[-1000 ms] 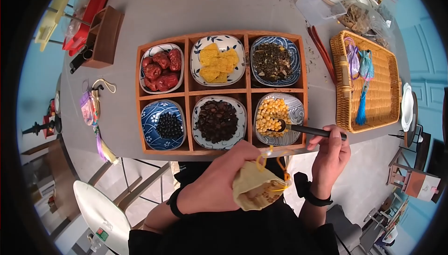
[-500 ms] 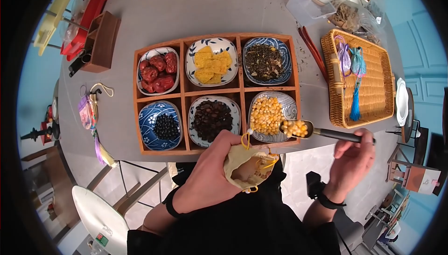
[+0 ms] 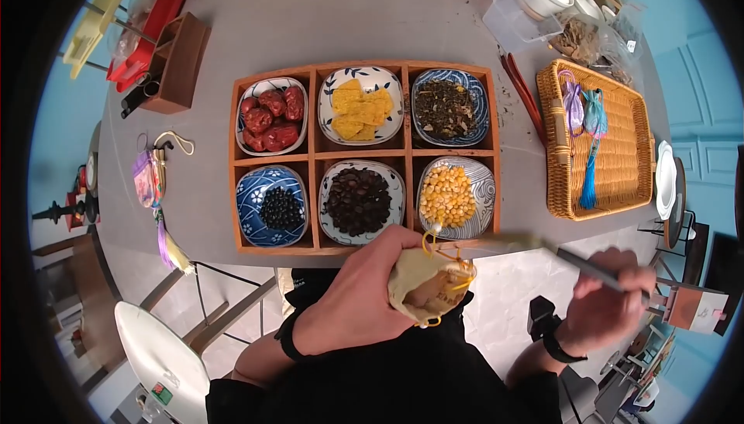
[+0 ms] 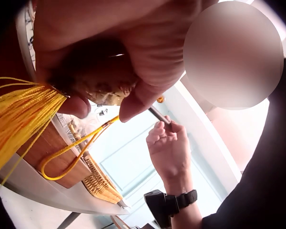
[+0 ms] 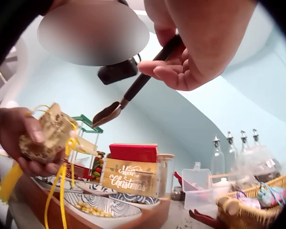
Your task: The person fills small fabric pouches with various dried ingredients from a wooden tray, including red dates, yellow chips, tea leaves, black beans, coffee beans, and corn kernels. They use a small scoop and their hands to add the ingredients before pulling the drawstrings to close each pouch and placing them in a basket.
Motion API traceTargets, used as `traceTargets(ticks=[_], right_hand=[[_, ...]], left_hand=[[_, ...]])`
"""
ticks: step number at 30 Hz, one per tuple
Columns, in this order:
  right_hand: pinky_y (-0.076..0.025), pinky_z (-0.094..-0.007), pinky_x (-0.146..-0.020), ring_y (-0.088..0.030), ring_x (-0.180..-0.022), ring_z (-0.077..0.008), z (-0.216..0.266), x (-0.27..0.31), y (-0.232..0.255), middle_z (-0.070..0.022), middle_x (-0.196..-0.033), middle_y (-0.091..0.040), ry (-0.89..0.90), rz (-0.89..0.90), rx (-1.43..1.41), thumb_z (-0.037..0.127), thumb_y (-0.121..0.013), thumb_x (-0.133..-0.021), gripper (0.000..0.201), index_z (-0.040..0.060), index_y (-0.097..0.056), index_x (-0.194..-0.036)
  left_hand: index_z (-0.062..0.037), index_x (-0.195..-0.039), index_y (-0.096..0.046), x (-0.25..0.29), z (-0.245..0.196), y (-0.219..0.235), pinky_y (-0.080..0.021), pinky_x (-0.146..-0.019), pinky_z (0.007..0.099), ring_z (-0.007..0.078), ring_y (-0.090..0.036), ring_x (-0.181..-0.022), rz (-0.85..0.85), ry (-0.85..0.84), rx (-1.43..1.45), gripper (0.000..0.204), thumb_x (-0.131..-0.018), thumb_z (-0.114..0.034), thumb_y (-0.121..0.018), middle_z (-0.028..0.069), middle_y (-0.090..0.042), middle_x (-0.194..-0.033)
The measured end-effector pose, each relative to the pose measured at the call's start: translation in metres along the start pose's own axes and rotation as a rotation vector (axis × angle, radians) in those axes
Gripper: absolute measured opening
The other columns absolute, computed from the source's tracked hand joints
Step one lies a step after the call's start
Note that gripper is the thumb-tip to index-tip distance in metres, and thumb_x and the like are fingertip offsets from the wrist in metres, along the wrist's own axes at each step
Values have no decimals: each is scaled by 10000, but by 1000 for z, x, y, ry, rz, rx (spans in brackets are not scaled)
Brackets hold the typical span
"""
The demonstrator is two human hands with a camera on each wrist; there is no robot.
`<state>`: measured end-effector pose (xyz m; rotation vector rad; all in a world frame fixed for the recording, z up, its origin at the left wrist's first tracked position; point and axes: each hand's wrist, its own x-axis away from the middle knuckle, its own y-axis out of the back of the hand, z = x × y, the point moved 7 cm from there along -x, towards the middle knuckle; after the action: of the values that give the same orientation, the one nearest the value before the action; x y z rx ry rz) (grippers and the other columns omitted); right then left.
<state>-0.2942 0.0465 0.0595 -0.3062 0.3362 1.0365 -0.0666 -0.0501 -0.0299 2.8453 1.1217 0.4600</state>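
Observation:
In the head view my left hand [image 3: 353, 300] grips a cream cloth pouch [image 3: 425, 283], its mouth facing up, with yellow cords at the rim. A yellow tassel [image 4: 24, 121] hangs from it in the left wrist view. My right hand [image 3: 608, 300] holds the dark handle of a spoon [image 5: 140, 82], blurred in the head view, right of the pouch and beyond the tray's near right corner. Whether the spoon bears anything cannot be told. Corn kernels [image 3: 447, 198] lie in the patterned dish of the wooden tray's [image 3: 359, 251] near right compartment.
Other tray dishes hold red dates [image 3: 267, 118], yellow pieces [image 3: 360, 110], dried leaves [image 3: 443, 108], dark brown pieces [image 3: 357, 201] and black beans [image 3: 281, 208]. Right of the tray are red tongs [image 3: 523, 96] and a wicker basket [image 3: 612, 168] with small pouches. A tasselled pouch [image 3: 147, 178] lies left.
The spoon has come up out of the corn dish with kernels in it, then moved right and nearer the body with my right hand. My left hand still grips the pouch.

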Motion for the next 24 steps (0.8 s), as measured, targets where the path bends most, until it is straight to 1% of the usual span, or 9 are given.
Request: traceTargets(ticks=[2, 3, 5, 8, 12, 16, 20, 22, 24], right_hand=[[-484, -321, -585, -580, -624, -224, -31, 0, 12, -153, -772, -574, -77, -85, 72, 165, -489, -970, 170, 1, -532, -956], [-495, -332, -629, -587, -659, -224, -45, 2, 9, -160, -807, -591, -129, -66, 115, 121, -467, -959, 156, -13, -541, -987], [-502, -341, -722, -607, -737, -217, -65, 3, -3, -186, -897, -626, -193, 39, 167, 40, -416, -936, 189, -35, -556, -1038], [-499, -336, -759, -610, -806, -212, -81, 0, -18, -173, -946, -617, -185, 135, 133, 48, -424, -939, 182, -33, -556, -1037], [-491, -336, -787, -608, -820, -205, -87, 5, -11, -168, -971, -606, -267, 243, 101, 35, -419, -935, 192, -38, -544, -1061], [-494, -338, -795, -618, -838, -209, -84, -5, -7, -163, -966, -606, -260, 144, 146, 32, -419, -930, 195, -45, -553, -1050], [-493, -333, -791, -620, -824, -203, -83, 7, -6, -160, -955, -609, -329, 216, 172, 19, -422, -929, 191, -46, -559, -1045], [-496, -319, -764, -618, -786, -190, -81, 11, -6, -150, -903, -622, -340, 176, 182, 42, -437, -945, 184, -52, -565, -1037], [-495, -302, -730, -614, -733, -176, -88, 20, -1, -137, -838, -632, -466, 34, 155, 71, -449, -961, 188, -58, -570, -1025]], left_hand=[[-70, -1130, -452, 0, -1, -4, -478, -847, 336, 267, -603, -1023, 66, -63, -99, 606, -658, -44, -830, 118, -547, -1157], [-70, -1130, -452, -1, 0, -4, -478, -847, 336, 267, -603, -1023, 70, -62, -101, 606, -658, -44, -830, 118, -547, -1157], [-51, -1121, -459, -3, -11, -8, -490, -857, 385, 342, -589, -1096, 68, -208, -230, 582, -671, -88, -827, 169, -500, -1302], [-36, -1104, -462, -7, -9, -15, -488, -866, 422, 394, -557, -1146, 121, -104, -293, 553, -685, -125, -812, 201, -439, -1395], [-24, -1102, -460, -9, -10, -16, -484, -871, 424, 404, -555, -1140, 115, -93, -286, 540, -698, -141, -798, 210, -436, -1401], [-13, -1099, -458, -11, -12, -19, -482, -870, 435, 412, -557, -1127, 102, -93, -366, 525, -703, -128, -784, 224, -443, -1396], [-2, -1091, -458, -14, -18, -20, -481, -870, 445, 417, -567, -1094, 108, -88, -415, 497, -719, -124, -764, 239, -458, -1377], [-2, -1090, -458, -17, -18, -20, -481, -872, 446, 417, -568, -1091, 97, -85, -415, 498, -717, -123, -764, 242, -458, -1377], [-1, -1090, -459, -17, -17, -20, -481, -873, 447, 417, -569, -1087, 100, -78, -419, 498, -715, -122, -764, 244, -459, -1376]])
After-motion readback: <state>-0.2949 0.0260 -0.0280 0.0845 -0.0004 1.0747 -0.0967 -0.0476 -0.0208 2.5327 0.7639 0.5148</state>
